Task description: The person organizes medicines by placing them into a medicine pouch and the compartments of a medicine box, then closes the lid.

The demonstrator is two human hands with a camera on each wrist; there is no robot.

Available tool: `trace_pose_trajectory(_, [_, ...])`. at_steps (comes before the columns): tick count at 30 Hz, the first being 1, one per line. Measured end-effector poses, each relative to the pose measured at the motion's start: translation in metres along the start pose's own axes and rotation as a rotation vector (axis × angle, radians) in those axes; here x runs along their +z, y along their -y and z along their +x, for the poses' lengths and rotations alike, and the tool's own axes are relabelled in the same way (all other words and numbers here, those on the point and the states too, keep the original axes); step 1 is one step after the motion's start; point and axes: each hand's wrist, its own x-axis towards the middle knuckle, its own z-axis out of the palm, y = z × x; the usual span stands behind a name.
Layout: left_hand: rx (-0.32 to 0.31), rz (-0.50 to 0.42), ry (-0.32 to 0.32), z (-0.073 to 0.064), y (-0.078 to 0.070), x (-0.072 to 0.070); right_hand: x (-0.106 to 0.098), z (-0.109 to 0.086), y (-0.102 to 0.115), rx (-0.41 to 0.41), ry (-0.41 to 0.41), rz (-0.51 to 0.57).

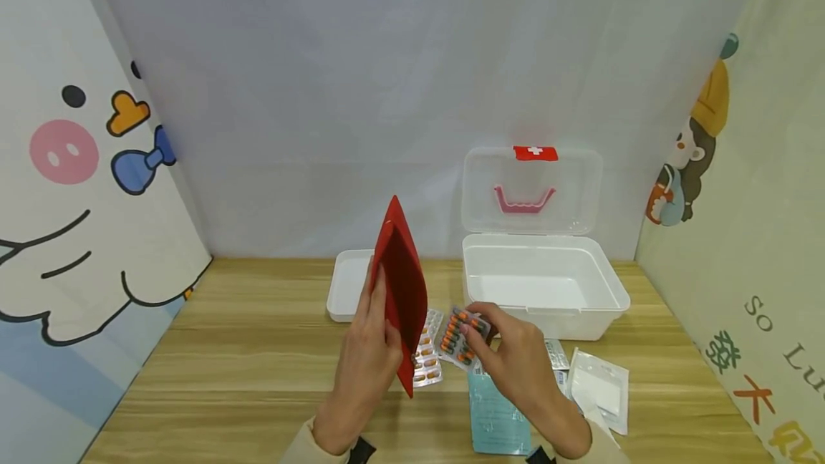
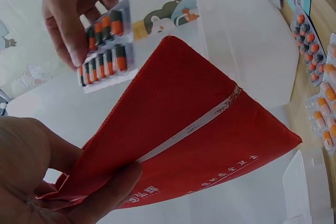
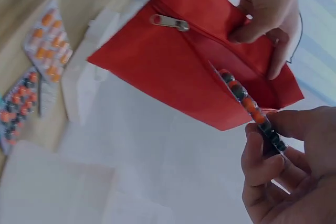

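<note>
Red pouch (image 2: 176, 114) in the left grip (image 2: 31, 161), orange-and-green capsule pack (image 2: 107, 51) in the right grip (image 2: 66, 11).

In the head view, the red pouch (image 1: 406, 292) partly hides the white tray (image 1: 349, 281).

Wood-grain table (image 1: 258, 349), white tray (image 1: 348, 285), orange-capsule blister pack (image 1: 428, 365), white box (image 1: 548, 321) (clear lid (image 1: 570, 199) raised), teal packet (image 1: 496, 417), white packet (image 1: 602, 389)

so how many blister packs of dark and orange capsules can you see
2 visible: one pack held in the right hand, another pack lying on the table near the teal packet. More could be hidden.
</note>
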Motion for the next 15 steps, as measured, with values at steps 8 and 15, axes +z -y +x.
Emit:
trace_pose_trajectory(8, [0.015, -0.006, 0.019, 0.001, -0.006, 0.001, -0.009, 0.023, 0.017, -0.079, -0.083, 0.0])
trace_pose_trajectory(15, [0.023, -0.011, 0.021, 0.002, -0.012, 0.003, -0.01, 0.036, 0.026, -0.107, -0.097, 0.012])
